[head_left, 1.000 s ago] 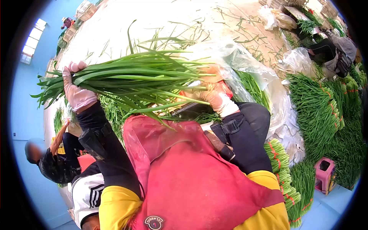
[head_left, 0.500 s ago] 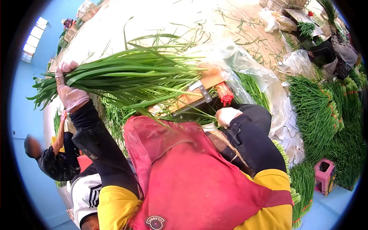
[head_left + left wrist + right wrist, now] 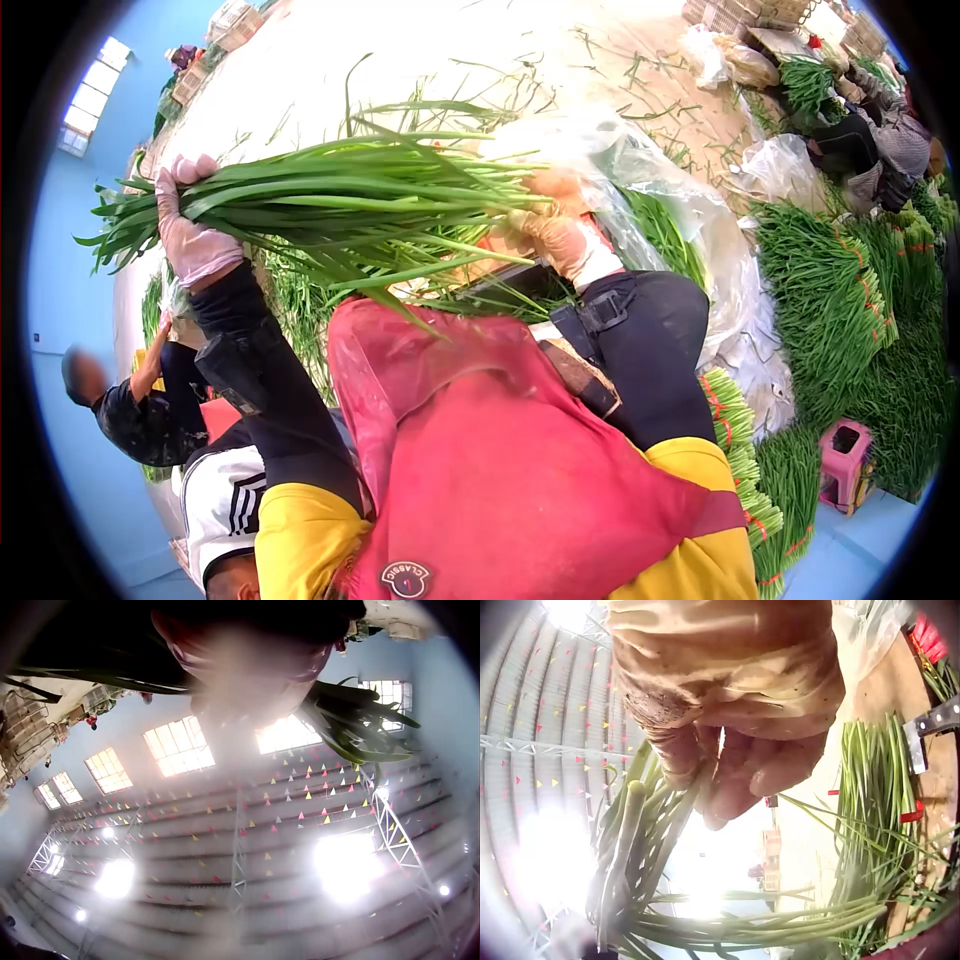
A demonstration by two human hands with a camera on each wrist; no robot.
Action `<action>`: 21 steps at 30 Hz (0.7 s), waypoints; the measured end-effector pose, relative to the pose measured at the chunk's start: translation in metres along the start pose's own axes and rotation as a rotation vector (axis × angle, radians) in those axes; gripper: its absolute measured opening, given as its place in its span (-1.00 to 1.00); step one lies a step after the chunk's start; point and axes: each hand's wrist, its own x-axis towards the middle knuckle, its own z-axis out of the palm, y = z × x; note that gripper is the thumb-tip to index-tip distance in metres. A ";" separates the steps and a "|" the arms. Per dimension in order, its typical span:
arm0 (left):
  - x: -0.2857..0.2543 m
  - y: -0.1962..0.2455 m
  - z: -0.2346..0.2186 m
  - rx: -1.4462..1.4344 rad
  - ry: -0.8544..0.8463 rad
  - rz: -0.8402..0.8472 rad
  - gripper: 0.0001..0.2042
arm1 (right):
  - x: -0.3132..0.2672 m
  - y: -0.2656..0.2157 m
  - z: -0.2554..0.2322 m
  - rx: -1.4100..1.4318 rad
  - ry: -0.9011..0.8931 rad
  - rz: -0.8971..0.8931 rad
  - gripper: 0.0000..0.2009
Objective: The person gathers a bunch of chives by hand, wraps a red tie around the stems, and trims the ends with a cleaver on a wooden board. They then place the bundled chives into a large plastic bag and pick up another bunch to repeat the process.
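My left hand (image 3: 195,225), in a pale thin glove, grips a thick bunch of garlic chives (image 3: 350,195) near its leafy end, thumb and fingers wrapped round it. The bunch lies roughly level above my lap, with its pale stem ends toward the right. At those ends is my gloved right hand (image 3: 565,235). In the right wrist view, its soiled fingertips (image 3: 724,810) pinch several chive stalks (image 3: 622,855). A bundle of chives (image 3: 877,780) with a red tie lies on a wooden board (image 3: 885,686) beside a knife (image 3: 939,718). Glare blurs the left wrist view.
Clear plastic sheeting (image 3: 720,225) surrounds more chives at right. Tied bundles (image 3: 820,290) are piled beyond it, near a pink stool (image 3: 847,460). People sit at left (image 3: 150,410) and far right (image 3: 890,140). Loose leaves litter the floor (image 3: 420,50).
Half a second ago my right hand was drawn back by the thigh, off the stalks; now it is back at the stem ends. My left hand dipped leftward with the bunch and returned.
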 end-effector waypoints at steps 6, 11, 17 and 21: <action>0.004 0.006 -0.009 0.045 -0.095 -0.050 -0.82 | -0.018 -0.024 0.006 -0.076 -0.087 0.072 -0.66; 0.008 0.005 -0.010 -0.046 -0.043 -0.115 -0.84 | -0.009 -0.022 0.002 0.232 -0.156 -0.006 -0.66; 0.006 0.002 -0.005 0.022 0.032 -0.041 -0.82 | -0.008 -0.015 0.004 -0.025 0.039 -0.008 -0.67; 0.013 0.013 -0.007 -0.080 0.045 -0.016 -0.87 | -0.007 0.016 -0.042 -0.550 0.115 0.266 -0.76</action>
